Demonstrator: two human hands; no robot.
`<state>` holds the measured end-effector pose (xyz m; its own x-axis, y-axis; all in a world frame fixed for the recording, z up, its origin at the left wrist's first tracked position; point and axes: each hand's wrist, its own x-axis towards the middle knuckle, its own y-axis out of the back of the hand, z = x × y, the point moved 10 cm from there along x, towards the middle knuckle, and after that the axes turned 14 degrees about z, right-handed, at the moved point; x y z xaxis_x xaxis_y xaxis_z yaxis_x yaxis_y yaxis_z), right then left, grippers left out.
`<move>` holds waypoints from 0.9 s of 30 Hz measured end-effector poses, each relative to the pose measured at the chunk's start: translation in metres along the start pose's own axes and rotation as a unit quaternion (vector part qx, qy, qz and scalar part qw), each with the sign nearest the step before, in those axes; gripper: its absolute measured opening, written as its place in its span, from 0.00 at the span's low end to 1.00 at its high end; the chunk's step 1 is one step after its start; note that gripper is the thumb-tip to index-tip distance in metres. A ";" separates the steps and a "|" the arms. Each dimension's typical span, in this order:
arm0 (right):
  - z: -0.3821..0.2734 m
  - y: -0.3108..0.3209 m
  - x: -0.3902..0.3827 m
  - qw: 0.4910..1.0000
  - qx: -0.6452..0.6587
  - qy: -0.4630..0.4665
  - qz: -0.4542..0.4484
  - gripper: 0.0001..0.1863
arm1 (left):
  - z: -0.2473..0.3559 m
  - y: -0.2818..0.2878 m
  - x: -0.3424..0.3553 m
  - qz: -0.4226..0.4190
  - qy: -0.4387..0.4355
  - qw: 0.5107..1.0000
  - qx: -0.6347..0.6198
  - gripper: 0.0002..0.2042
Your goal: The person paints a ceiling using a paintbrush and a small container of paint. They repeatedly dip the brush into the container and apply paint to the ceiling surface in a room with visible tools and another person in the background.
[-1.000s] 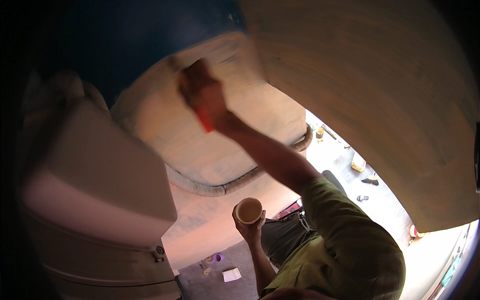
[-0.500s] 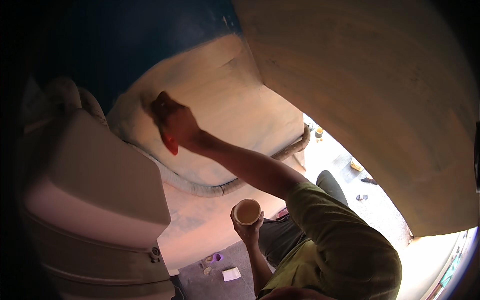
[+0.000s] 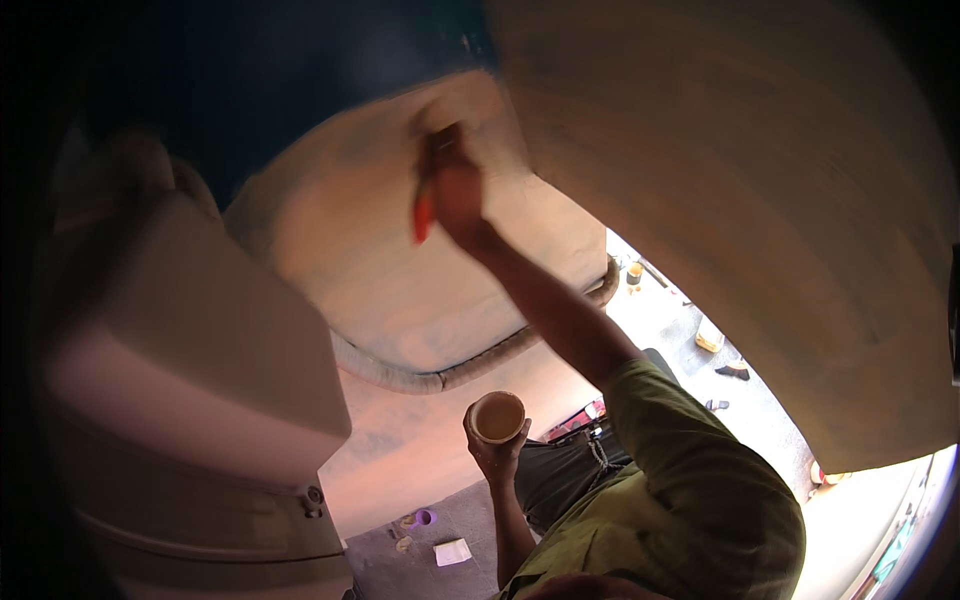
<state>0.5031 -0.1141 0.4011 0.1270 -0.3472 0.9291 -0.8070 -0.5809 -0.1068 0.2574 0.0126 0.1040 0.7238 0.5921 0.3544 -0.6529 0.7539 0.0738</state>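
Observation:
My right hand (image 3: 458,195), blurred by motion, is closed around a red-handled paintbrush (image 3: 424,215). The brush's far end meets the upper part of a cream-coated curved panel (image 3: 400,240), just below a dark blue area (image 3: 350,70); its bristles are too smeared to make out. Lower down, near my body, my left hand (image 3: 493,458) grips a round cup (image 3: 498,418) from below and the side. The cup is upright, its open top facing me, with pale cream liquid inside.
A bulky pale casing (image 3: 200,350) stands close on the left. A large curved panel (image 3: 740,220) rises on the right. A ridged rim (image 3: 440,381) runs under the coated panel. On the floor lie a purple cup (image 3: 427,517), a white piece (image 3: 453,552) and a yellowish container (image 3: 709,336).
My right hand has swept the paintbrush up and to the right across the coated panel. My left hand still holds the cup in nearly the same place.

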 end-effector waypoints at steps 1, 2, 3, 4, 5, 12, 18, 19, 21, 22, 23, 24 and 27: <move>-0.033 -0.006 -0.009 0.998 0.051 0.021 -0.021 0.17 | 0.002 -0.001 0.001 -0.002 0.000 1.000 -0.003 0.37; -0.066 -0.002 -0.013 0.988 0.146 0.054 -0.013 0.15 | 0.004 -0.004 0.000 -0.004 0.008 1.000 -0.009 0.37; -0.100 0.008 -0.016 0.978 0.196 0.048 -0.054 0.13 | 0.004 0.003 -0.001 0.003 0.019 1.000 -0.007 0.37; -0.107 0.015 -0.014 0.971 0.235 0.036 -0.027 0.11 | 0.009 0.001 -0.001 0.003 0.025 1.000 -0.013 0.37; -0.109 0.017 -0.013 0.969 0.244 0.028 -0.028 0.12 | 0.011 0.003 -0.001 0.008 0.021 1.000 -0.006 0.37; -0.008 0.057 0.037 0.996 0.007 -0.009 0.083 0.16 | 0.002 0.005 -0.002 0.009 0.020 1.000 -0.004 0.36; -0.039 0.026 -0.002 0.999 0.003 0.043 -0.005 0.11 | 0.002 0.006 -0.001 0.008 0.029 0.999 -0.012 0.36; -0.050 0.026 -0.012 0.997 0.054 0.035 -0.033 0.10 | 0.001 0.008 -0.002 0.013 0.032 0.999 -0.010 0.36; -0.062 0.023 -0.020 0.990 0.121 0.034 -0.071 0.09 | 0.002 0.008 -0.002 0.018 0.033 0.999 -0.009 0.36; -0.064 0.024 -0.021 0.987 0.136 0.036 -0.080 0.09 | 0.002 0.009 -0.002 0.019 0.033 0.999 -0.008 0.36; -0.065 0.026 -0.021 0.984 0.149 0.040 -0.089 0.09 | -0.001 0.009 -0.003 0.015 0.040 0.999 0.000 0.36; -0.065 0.026 -0.020 0.984 0.139 0.058 -0.099 0.09 | -0.004 0.008 -0.003 0.011 0.047 0.999 0.008 0.36; -0.057 0.030 -0.015 0.981 0.110 0.127 -0.099 0.10 | -0.007 0.007 -0.002 0.005 0.049 0.998 0.050 0.37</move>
<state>0.4442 -0.0840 0.4041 0.0992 -0.0331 0.9945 -0.6332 -0.7731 0.0374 0.2526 0.0187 0.0967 0.7319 0.6286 0.2629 -0.6761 0.7180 0.1657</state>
